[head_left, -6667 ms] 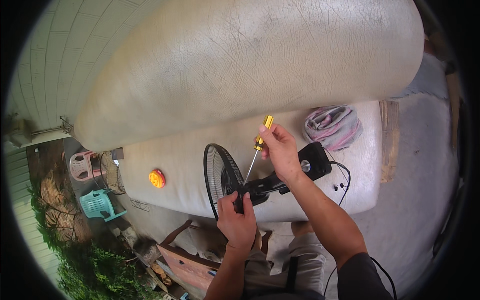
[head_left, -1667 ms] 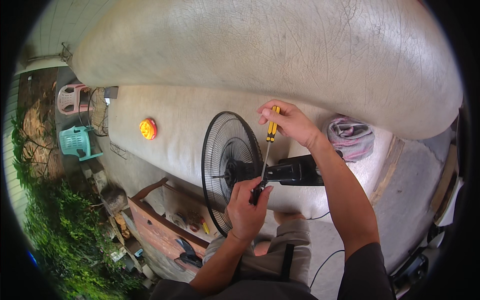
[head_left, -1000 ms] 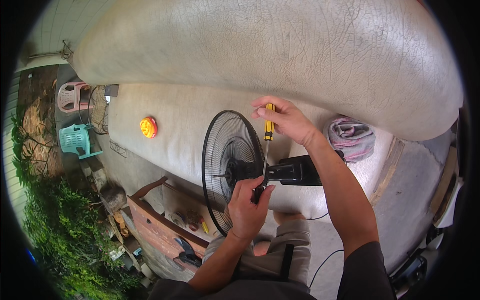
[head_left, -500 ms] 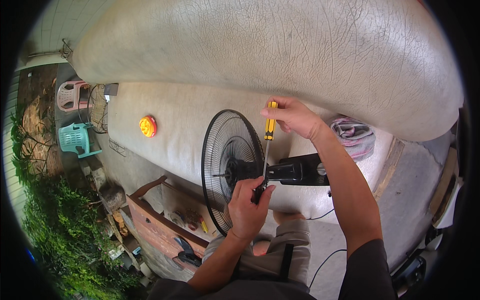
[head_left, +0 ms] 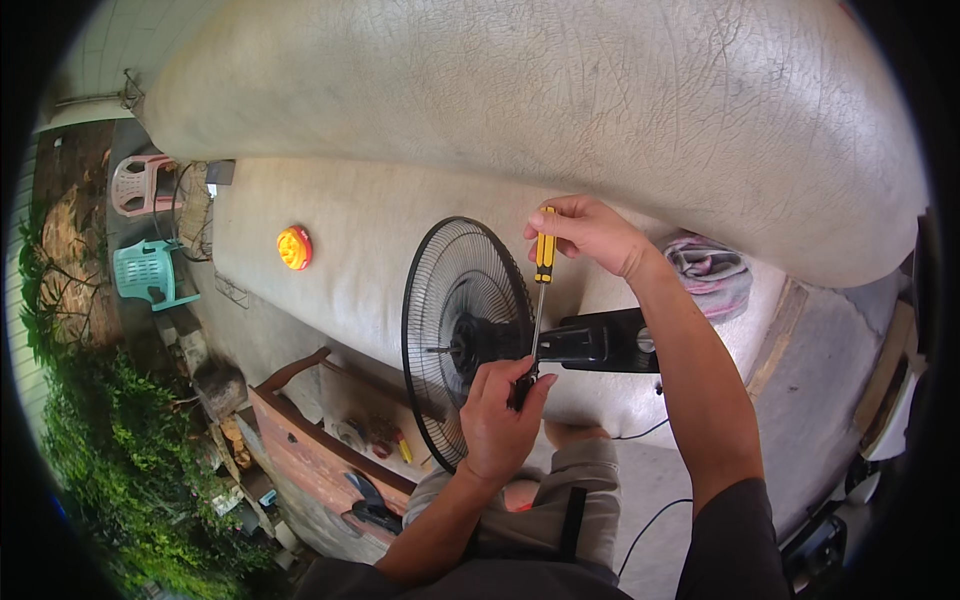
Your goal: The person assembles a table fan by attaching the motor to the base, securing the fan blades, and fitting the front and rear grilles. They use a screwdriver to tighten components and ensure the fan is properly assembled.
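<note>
A black electric fan lies on its side across a beige padded seat, its round wire grille (head_left: 416, 300) upright and to the left. From the grille the black neck (head_left: 590, 343) runs right. My right hand (head_left: 592, 232) grips the yellow and black handle of a screwdriver (head_left: 545, 255) at the top. Its metal shaft points down to the motor area behind the grille. There my left hand (head_left: 497, 425) pinches a small black part of the fan (head_left: 522, 390) close to the screwdriver's tip. The tip itself is hidden by the fingers.
A folded grey and pink towel (head_left: 712, 280) rests right of the fan. A yellow and red round object (head_left: 294, 247) lies at the far left of the seat (head_left: 350, 220). Near left stands a wooden table (head_left: 300, 425) with small tools; dark fan blades (head_left: 370, 505) sit beside it. Plastic chairs (head_left: 150, 275) stand beyond.
The screwdriver handle has turned a little in my right hand, and its top has shifted slightly right. My left hand stays at the same fan part.
</note>
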Tool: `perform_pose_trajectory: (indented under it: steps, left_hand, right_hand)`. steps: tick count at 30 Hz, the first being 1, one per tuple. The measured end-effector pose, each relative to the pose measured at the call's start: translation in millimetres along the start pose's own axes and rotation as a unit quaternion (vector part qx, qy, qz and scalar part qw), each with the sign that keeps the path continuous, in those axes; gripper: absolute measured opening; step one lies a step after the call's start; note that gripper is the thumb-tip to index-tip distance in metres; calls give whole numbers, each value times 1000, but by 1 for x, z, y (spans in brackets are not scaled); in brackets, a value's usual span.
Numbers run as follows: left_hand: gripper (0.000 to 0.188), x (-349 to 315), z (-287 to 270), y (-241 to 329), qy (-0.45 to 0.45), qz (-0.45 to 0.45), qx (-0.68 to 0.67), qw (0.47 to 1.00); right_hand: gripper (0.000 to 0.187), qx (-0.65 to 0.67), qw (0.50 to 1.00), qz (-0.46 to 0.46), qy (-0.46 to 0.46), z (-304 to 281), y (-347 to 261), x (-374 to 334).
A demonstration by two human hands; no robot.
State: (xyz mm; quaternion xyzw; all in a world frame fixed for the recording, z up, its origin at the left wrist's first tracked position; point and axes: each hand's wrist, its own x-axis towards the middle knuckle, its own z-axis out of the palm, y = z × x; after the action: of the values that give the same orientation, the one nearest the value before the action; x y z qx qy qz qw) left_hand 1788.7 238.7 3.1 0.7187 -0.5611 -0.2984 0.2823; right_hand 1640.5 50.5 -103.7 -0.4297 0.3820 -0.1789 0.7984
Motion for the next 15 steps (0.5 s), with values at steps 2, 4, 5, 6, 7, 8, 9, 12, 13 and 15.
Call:
perform_pose_trajectory:
  steps: [2,4,5,6,7,8,9,12,13,15]
  left_hand:
    - [30,0,1,1,-5,4,2,1000]
    - [30,0,0,-1,-4,2,5,1000]
    - [30,0,0,-2,-3,1,6,1000]
    - [30,0,-1,-3,-4,1,3,1000]
    - [30,0,-1,-3,-4,0,-1,1000]
    - [29,0,-1,-4,-4,0,-4,1000]
    - [29,0,-1,-4,-6,1,-8,1000]
    - [28,3,0,-3,-9,5,-15,1000]
    - [28,4,-1,-3,-10,7,-14,1000]
    - [28,5,-2,-3,-11,11,-12,1000]
  right_hand:
    - [31,-5,999,16,29,2,8,5]
    - [28,18,999,-1,41,10,5,8]
    - [27,45,998,-24,42,15,4,6]
    - [27,72,995,-47,41,21,2,4]
    - [25,110,991,-52,61,25,-5,1]
    - [25,103,991,-50,62,26,-4,3]
    - [26,97,992,-47,65,25,-1,4]
    - [30,239,969,-50,-27,18,3,3]
    - [32,310,946,-51,-75,15,3,2]
    - [34,265,961,-62,-41,15,-3,-3]
